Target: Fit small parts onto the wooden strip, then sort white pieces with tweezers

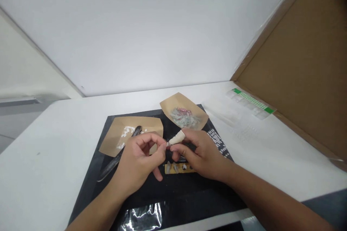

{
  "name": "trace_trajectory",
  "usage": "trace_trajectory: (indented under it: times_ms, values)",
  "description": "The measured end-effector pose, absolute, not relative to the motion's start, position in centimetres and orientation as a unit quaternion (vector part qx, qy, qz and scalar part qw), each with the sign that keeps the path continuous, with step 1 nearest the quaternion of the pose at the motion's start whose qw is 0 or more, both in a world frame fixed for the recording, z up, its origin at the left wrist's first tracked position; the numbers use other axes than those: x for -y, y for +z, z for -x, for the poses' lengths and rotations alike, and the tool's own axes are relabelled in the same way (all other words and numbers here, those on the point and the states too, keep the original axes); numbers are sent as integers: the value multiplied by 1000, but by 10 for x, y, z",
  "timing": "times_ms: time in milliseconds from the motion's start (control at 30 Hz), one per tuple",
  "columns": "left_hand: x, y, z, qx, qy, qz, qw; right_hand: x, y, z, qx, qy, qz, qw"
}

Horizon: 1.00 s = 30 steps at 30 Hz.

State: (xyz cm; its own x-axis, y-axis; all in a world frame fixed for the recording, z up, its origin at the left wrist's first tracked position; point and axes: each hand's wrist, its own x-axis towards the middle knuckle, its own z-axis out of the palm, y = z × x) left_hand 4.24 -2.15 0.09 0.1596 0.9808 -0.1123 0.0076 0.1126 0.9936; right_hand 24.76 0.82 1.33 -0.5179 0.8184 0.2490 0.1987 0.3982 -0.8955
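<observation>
My left hand (143, 157) and my right hand (202, 153) meet above the black mat (181, 195). Thumb and forefinger of each are pinched on a small clear piece (167, 144), too small for its kind to show. A cream-coloured cover (177, 138) wraps my right forefinger. Just below the fingers lies a yellow strip (171, 170) with dark holes and clear slips on it, partly hidden by my right hand. Passing beneath my left hand, a long dark tool (111, 167) rests across the mat and a brown paper sheet (114, 130) with small white pieces.
A second brown paper (175, 100) carries clear and pinkish slips. White pieces (218, 142) lie in rows at the mat's right edge. Farther right are a clear, green-marked plastic sheet (253, 103) and a cardboard panel (300, 65). Shiny clear film (143, 216) lies at the front.
</observation>
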Motion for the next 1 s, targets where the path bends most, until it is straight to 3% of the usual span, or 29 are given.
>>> trace_trajectory:
  times_ms: [367, 733, 1000]
  values:
    - [21, -3, -39, -454, 443, -501, 589, -9, 12, -249, 709, 523, 304, 361]
    - [22, 13, -47, -424, 454, -542, 566, -15, 10, -253, 769, 442, 296, 356]
    - [22, 14, -45, -422, 464, -561, 540, -22, 7, -255, 831, 235, 259, 432]
